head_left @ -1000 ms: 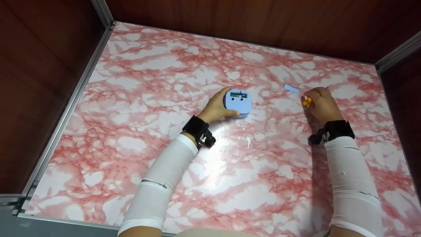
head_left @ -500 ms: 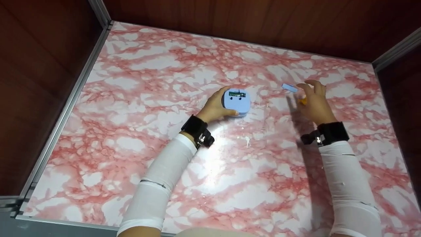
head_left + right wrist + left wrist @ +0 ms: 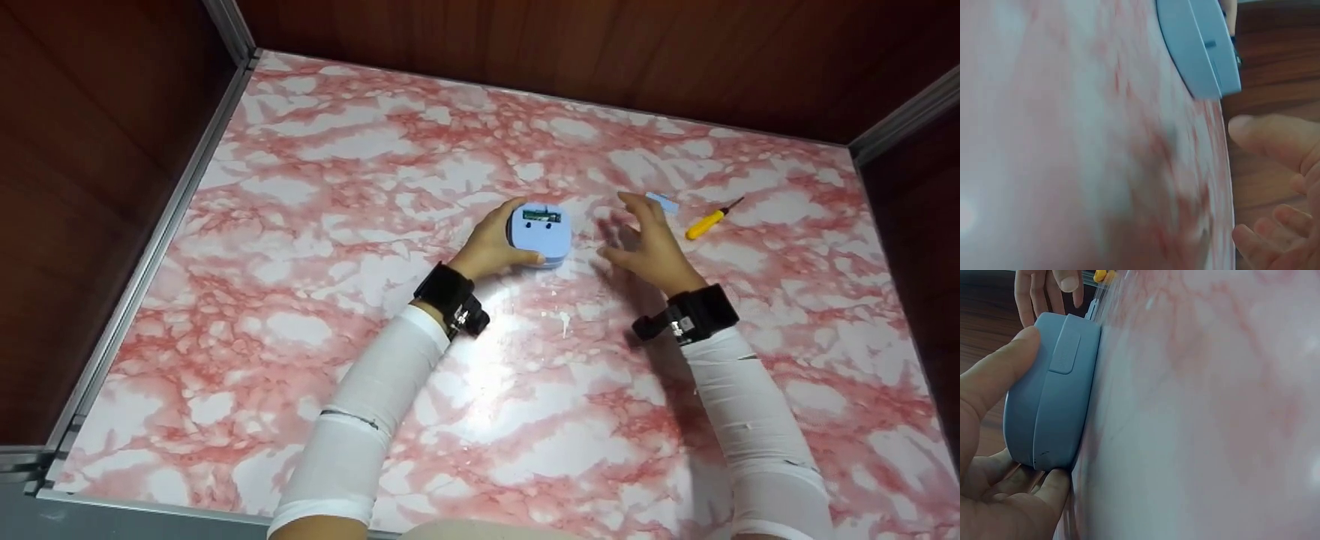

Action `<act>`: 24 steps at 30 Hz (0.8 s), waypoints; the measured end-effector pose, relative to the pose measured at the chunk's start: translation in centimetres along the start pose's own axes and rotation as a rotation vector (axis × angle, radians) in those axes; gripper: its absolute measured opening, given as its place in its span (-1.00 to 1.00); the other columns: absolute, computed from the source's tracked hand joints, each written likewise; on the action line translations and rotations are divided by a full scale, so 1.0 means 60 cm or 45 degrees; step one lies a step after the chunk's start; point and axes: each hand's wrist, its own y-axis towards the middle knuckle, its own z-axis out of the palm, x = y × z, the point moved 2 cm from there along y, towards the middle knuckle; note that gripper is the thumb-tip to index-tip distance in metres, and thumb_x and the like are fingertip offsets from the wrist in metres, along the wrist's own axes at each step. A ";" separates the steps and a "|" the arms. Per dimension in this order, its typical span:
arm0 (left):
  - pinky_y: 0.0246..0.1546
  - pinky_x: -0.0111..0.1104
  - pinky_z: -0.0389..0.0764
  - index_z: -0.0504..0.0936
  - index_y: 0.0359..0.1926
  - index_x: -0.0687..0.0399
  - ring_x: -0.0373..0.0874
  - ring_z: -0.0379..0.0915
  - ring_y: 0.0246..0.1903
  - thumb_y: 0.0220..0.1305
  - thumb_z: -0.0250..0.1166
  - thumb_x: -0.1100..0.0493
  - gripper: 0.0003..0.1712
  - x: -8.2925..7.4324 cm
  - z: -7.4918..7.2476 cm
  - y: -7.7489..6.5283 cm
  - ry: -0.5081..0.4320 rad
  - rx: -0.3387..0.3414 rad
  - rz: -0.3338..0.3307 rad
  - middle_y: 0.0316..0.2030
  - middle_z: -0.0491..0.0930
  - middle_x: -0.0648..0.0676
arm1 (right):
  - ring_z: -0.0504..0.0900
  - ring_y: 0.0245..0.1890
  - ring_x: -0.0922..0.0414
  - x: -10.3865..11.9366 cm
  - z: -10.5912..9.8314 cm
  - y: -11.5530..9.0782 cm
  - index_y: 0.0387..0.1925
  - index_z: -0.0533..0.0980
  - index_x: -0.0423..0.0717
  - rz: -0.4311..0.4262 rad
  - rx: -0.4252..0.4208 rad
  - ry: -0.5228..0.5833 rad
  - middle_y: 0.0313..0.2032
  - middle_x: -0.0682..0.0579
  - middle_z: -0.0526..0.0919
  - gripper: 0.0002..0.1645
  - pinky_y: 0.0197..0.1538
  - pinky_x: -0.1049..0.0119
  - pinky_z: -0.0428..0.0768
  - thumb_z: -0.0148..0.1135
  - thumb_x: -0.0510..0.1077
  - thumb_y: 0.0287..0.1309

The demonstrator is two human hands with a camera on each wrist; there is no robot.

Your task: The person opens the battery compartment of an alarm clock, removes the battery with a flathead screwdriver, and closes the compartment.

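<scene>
My left hand (image 3: 491,244) grips the left side of a light blue, rounded-square device (image 3: 541,237) on the table. In its upper face is an open slot with green showing inside, above two dark holes. The left wrist view shows the thumb on one half of the casing (image 3: 1064,405) and fingers under its lower edge. To the right, my right hand (image 3: 651,244) is apart from the device, holding nothing, thumb and fingers spread. Just beyond its fingers lies a small light blue rectangular cover (image 3: 665,201). A yellow-handled screwdriver (image 3: 706,223) lies right of that hand, its tip pointing away.
The table (image 3: 360,225) has a pink and white marbled top. Dark wood-grain panels (image 3: 525,52) stand at its back, left and right, with metal strips at the corners. White flecks (image 3: 564,322) mark the surface in front of the device.
My right hand has let go of the screwdriver, leaving it on the table, and has moved left toward the device with its fingers spread. My left hand and the device have stayed in place.
</scene>
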 end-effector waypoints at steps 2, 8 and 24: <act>0.35 -0.16 0.32 0.13 0.57 0.03 0.03 0.34 0.27 -0.02 0.64 0.21 0.20 0.000 0.001 0.001 0.015 0.007 0.010 0.39 0.34 0.15 | 0.01 0.51 -0.25 0.003 0.012 0.003 0.54 0.02 -0.29 0.014 0.041 0.018 0.47 -0.32 -0.07 0.05 0.44 -0.17 0.22 0.40 -0.44 0.14; 0.36 -0.16 0.31 0.16 0.56 0.02 0.02 0.34 0.29 -0.04 0.65 0.22 0.20 0.001 0.001 0.004 0.052 -0.001 0.024 0.39 0.36 0.13 | 0.10 0.52 -0.14 0.001 0.043 0.019 0.58 0.02 -0.16 0.084 0.147 0.032 0.54 -0.20 0.02 0.14 0.42 -0.08 0.31 0.50 -0.29 0.11; 0.30 -0.24 0.36 0.12 0.57 0.05 -0.03 0.37 0.23 -0.04 0.66 0.19 0.23 0.002 0.000 0.004 0.043 0.008 0.028 0.37 0.37 0.13 | 0.27 0.46 -0.12 0.015 0.090 0.044 0.55 0.07 -0.28 0.028 0.220 0.131 0.44 -0.25 0.27 0.17 0.35 0.15 0.43 0.55 -0.35 0.02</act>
